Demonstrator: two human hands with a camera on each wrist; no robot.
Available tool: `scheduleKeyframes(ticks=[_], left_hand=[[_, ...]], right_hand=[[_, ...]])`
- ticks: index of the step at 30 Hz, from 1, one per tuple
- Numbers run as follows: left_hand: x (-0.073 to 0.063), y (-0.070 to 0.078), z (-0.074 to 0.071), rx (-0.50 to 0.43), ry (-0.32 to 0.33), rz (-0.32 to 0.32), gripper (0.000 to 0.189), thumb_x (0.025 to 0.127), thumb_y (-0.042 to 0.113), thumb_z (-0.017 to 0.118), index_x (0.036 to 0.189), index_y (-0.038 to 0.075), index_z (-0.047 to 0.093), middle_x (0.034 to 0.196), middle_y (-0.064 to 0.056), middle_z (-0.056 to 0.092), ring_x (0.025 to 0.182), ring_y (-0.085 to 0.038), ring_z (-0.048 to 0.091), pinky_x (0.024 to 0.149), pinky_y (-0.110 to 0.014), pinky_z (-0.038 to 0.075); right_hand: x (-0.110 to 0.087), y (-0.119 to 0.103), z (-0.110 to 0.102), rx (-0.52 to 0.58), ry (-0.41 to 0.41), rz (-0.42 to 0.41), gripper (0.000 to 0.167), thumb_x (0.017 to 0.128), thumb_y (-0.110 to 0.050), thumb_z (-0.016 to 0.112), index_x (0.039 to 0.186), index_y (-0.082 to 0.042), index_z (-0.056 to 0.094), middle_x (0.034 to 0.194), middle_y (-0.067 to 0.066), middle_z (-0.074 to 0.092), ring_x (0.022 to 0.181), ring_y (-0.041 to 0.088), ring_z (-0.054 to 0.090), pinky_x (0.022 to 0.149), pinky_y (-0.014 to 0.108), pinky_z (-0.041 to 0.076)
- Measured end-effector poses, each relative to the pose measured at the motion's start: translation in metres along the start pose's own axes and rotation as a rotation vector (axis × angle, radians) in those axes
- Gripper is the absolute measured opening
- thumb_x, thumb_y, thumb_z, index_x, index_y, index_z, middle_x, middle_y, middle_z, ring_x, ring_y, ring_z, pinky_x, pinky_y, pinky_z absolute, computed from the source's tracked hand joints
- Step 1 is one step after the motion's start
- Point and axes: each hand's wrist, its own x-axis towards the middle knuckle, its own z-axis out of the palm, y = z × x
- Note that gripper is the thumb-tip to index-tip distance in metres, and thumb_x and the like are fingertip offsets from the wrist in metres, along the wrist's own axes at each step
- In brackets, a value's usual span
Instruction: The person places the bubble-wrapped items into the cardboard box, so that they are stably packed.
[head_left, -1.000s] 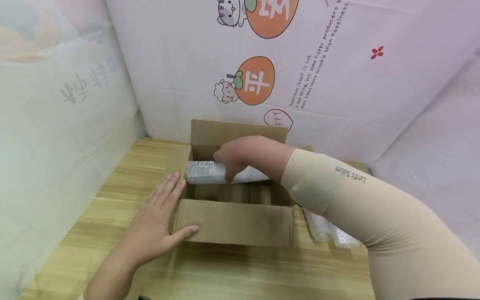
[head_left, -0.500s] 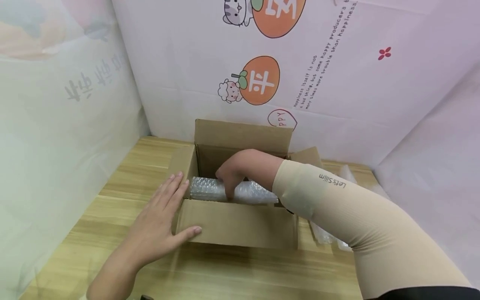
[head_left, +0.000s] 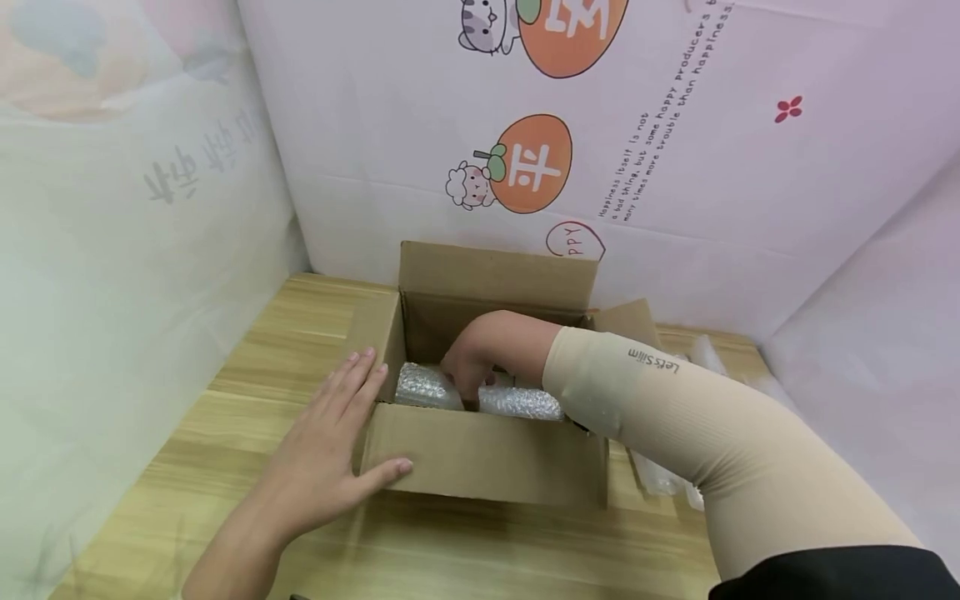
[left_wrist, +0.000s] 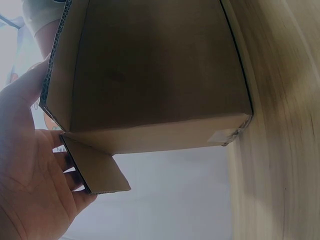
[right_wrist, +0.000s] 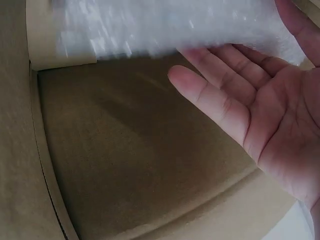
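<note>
An open cardboard box (head_left: 487, 454) stands on the wooden table. My left hand (head_left: 322, 450) lies with straight fingers against its left flap, the thumb on the front flap. In the left wrist view, the fingers of my left hand (left_wrist: 35, 175) reach behind a side flap (left_wrist: 95, 167). My right hand (head_left: 476, 362) is down inside the box, at a bubble-wrapped bundle (head_left: 521, 402) lying low along the front wall. The right wrist view shows my right hand (right_wrist: 260, 105) with thumb and fingers spread, fingers fairly straight, beside the bubble wrap (right_wrist: 150, 25). The bundle's contents cannot be made out.
More bubble-wrapped pieces (head_left: 656, 477) lie right of the box, partly hidden by my right sleeve (head_left: 720, 433). The back flap (head_left: 498, 275) stands up near the printed backdrop (head_left: 360, 217). A pale sheet hangs on the left side.
My right hand has gone lower into the box, and the bubble-wrapped bundle has come down with it toward the front wall. My left hand stays on the box. The view has shifted slightly.
</note>
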Motion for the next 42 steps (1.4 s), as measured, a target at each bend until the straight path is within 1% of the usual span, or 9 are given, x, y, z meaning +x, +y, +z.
scheduleKeyframes(ticks=[3, 7, 12, 16, 21, 25, 29, 35, 42], left_hand=[[0.000, 0.002, -0.001, -0.004, -0.003, -0.009, 0.105, 0.083, 0.075, 0.056, 0.159, 0.017, 0.013, 0.166, -0.001, 0.008, 0.153, -0.024, 0.010, 0.126, -0.036, 0.007], [0.001, 0.004, -0.001, -0.005, -0.005, -0.014, 0.105, 0.083, 0.075, 0.055, 0.159, 0.017, 0.012, 0.167, -0.001, 0.007, 0.153, -0.024, 0.009, 0.126, -0.035, 0.006], [0.001, 0.007, -0.001, 0.000, -0.011, -0.019, 0.105, 0.083, 0.075, 0.054, 0.159, 0.017, 0.012, 0.167, -0.001, 0.006, 0.153, -0.024, 0.009, 0.126, -0.035, 0.006], [0.001, 0.007, -0.003, -0.003, -0.013, -0.021, 0.105, 0.083, 0.075, 0.054, 0.159, 0.018, 0.011, 0.167, 0.000, 0.006, 0.153, -0.024, 0.008, 0.126, -0.035, 0.007], [0.000, 0.006, -0.003, -0.005, -0.016, -0.019, 0.105, 0.083, 0.075, 0.054, 0.159, 0.018, 0.011, 0.167, -0.001, 0.005, 0.153, -0.024, 0.008, 0.126, -0.036, 0.007], [-0.001, 0.004, -0.002, -0.005, -0.018, -0.022, 0.104, 0.083, 0.076, 0.053, 0.159, 0.019, 0.011, 0.167, 0.000, 0.005, 0.153, -0.023, 0.007, 0.126, -0.035, 0.006], [0.000, 0.006, -0.001, -0.008, -0.023, -0.029, 0.105, 0.083, 0.076, 0.053, 0.159, 0.019, 0.011, 0.167, 0.001, 0.004, 0.153, -0.023, 0.006, 0.126, -0.037, 0.008], [0.000, 0.015, 0.000, -0.026, -0.021, -0.061, 0.105, 0.082, 0.075, 0.055, 0.159, 0.019, 0.011, 0.167, 0.002, 0.005, 0.153, -0.022, 0.007, 0.125, -0.041, 0.015], [-0.001, 0.017, 0.002, -0.033, -0.015, -0.068, 0.104, 0.082, 0.073, 0.058, 0.159, 0.021, 0.011, 0.167, 0.004, 0.005, 0.153, -0.022, 0.008, 0.122, -0.049, 0.023]], right_hand=[[0.004, 0.000, 0.001, 0.007, -0.020, -0.001, 0.066, 0.090, -0.026, 0.069, 0.146, -0.012, 0.038, 0.142, 0.004, 0.044, 0.110, 0.025, 0.059, 0.088, 0.041, 0.055], [0.010, -0.002, 0.003, -0.033, -0.046, -0.037, 0.048, 0.090, -0.018, 0.067, 0.132, -0.007, 0.048, 0.129, 0.007, 0.050, 0.106, 0.027, 0.063, 0.092, 0.038, 0.055], [0.016, -0.006, 0.006, -0.104, -0.082, -0.069, 0.006, 0.092, -0.012, 0.060, 0.095, -0.007, 0.057, 0.099, 0.006, 0.053, 0.089, 0.027, 0.064, 0.069, 0.029, 0.054], [0.019, -0.009, 0.009, -0.147, -0.097, -0.081, 0.015, 0.091, -0.013, 0.063, 0.079, -0.013, 0.055, 0.083, 0.000, 0.047, 0.081, 0.023, 0.056, 0.058, 0.023, 0.045], [0.022, -0.010, 0.009, -0.146, -0.078, -0.071, 0.008, 0.092, -0.013, 0.063, 0.096, -0.011, 0.057, 0.092, 0.000, 0.049, 0.081, 0.020, 0.052, 0.059, 0.024, 0.044], [0.014, -0.007, 0.006, -0.167, -0.047, -0.095, 0.037, 0.093, -0.021, 0.065, 0.126, -0.007, 0.057, 0.120, 0.003, 0.057, 0.094, 0.017, 0.053, 0.077, 0.029, 0.051], [-0.007, 0.003, 0.002, -0.205, 0.065, -0.089, 0.067, 0.091, -0.038, 0.067, 0.147, -0.008, 0.044, 0.150, 0.007, 0.045, 0.131, 0.020, 0.047, 0.107, 0.034, 0.043], [-0.047, 0.023, 0.004, -0.089, 0.268, -0.019, 0.075, 0.090, -0.053, 0.064, 0.151, -0.018, 0.038, 0.150, 0.000, 0.046, 0.138, 0.017, 0.043, 0.115, 0.038, 0.037], [-0.093, 0.037, 0.018, -0.036, 0.477, -0.086, 0.068, 0.091, -0.058, 0.060, 0.146, -0.022, 0.044, 0.145, 0.000, 0.052, 0.134, 0.017, 0.047, 0.114, 0.040, 0.038]])
